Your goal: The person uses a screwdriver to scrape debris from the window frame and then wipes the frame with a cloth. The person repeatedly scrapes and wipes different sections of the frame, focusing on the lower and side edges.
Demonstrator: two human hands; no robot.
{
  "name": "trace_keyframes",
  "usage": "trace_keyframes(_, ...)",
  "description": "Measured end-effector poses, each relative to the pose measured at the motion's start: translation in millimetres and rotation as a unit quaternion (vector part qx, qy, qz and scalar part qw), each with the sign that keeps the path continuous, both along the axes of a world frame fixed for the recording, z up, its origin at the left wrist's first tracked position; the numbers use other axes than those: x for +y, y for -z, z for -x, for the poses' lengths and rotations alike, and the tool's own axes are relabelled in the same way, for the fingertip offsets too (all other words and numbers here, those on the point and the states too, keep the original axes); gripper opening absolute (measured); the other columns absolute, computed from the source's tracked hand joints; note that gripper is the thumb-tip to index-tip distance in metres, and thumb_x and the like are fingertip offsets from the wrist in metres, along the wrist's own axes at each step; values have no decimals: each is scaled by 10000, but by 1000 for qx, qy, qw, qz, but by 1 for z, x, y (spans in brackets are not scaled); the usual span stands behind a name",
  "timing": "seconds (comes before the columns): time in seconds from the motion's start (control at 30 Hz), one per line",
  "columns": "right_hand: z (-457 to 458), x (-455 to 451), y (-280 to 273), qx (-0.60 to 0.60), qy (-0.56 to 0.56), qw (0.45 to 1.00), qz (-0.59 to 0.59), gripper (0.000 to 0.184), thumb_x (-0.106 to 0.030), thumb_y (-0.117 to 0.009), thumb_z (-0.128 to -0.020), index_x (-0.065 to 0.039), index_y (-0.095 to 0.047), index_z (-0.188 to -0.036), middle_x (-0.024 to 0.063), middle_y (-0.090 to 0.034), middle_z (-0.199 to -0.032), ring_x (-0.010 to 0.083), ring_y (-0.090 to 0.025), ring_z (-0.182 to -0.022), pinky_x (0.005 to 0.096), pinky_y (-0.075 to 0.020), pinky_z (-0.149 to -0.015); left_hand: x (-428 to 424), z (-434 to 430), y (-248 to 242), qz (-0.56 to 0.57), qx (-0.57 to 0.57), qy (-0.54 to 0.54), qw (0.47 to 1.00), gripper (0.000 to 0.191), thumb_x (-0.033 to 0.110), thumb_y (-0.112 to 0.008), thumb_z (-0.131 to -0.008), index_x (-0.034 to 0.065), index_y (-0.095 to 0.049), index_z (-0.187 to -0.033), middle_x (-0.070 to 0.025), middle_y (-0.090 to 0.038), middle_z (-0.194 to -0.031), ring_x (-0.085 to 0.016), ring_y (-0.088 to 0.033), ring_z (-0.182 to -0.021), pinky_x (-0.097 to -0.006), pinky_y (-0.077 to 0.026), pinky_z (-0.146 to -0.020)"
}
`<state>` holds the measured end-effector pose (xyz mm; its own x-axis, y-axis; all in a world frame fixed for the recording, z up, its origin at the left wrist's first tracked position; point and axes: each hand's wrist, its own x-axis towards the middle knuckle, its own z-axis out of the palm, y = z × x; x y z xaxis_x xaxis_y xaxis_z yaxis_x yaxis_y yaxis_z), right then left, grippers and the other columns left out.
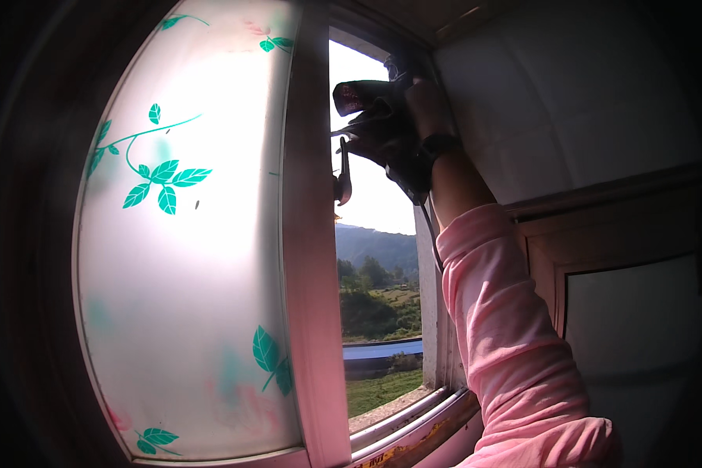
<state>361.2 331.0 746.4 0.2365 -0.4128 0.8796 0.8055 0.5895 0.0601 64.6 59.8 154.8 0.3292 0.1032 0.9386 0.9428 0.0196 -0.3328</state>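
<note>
My right hand [428,106] is raised to the upper right corner of the window opening, in deep shadow against the bright sky. It grips a dark, cloth-like bundle [380,126], one end of which shows a reddish texture. The fingers are hard to make out. A black band [440,144] circles the wrist; a small black device [406,186] sits below it, and a thin cable [431,234] runs from there down along the pink sleeve [497,327]. My left hand is out of view.
Left of the opening stands a frosted sash [210,281] with green leaf prints, edged by a metal stile [311,234]. A hooked window latch [344,175] juts from the stile. Sliding tracks [403,415] run along the sill. A tiled wall [514,105] and a framed panel [632,310] lie right.
</note>
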Motion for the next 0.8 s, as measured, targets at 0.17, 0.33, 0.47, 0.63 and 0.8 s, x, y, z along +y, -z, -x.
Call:
trace_keyframes(0.17,16,15,-40,55,122,991,-15,437,-353,-508,-944,-65,-672,-1229,241,-693,-1154,403,-662,-1125,440,-515,-989,-12,-1,-4,59,-3,-34,998,288,378,-619,-985,146,-729,-1114,-11,-644,-1015,-152,-576,-915,-306,-466,-808)
trace_keyframes(0.33,50,14,-7,-82,-7,996,-33,482,-287,-503,-927,-46,-625,-1326,245,-670,-1232,415,-633,-1167,441,-491,-1047,6,-3,5,30,3,-2,1000,299,352,-643,-884,137,-666,-1092,-57,-611,-1002,-242,-579,-901,-449,-481,-721)
trace_keyframes(0.47,78,-11,22,-83,-3,996,12,458,-269,-510,-933,-82,-622,-1336,252,-684,-1182,419,-649,-1117,467,-506,-1014,3,-1,5,40,2,2,999,315,359,-654,-873,136,-672,-1094,-66,-615,-1013,-257,-587,-894,-458,-487,-707)
trace_keyframes(0.63,48,-24,37,17,61,994,89,410,-240,-570,-907,-60,-646,-1268,237,-705,-1124,426,-668,-1075,481,-522,-968,-7,2,2,46,6,-25,999,299,374,-637,-945,137,-711,-1112,-29,-637,-1013,-186,-584,-902,-349,-472,-773)
trace_keyframes(0.8,5,4,55,-139,-53,984,-96,404,-248,-507,-1005,-17,-580,-1329,219,-663,-1240,398,-637,-1149,438,-526,-971,5,2,7,27,4,16,999,348,368,-663,-874,130,-678,-1127,-74,-631,-1054,-271,-592,-913,-456,-492,-723)
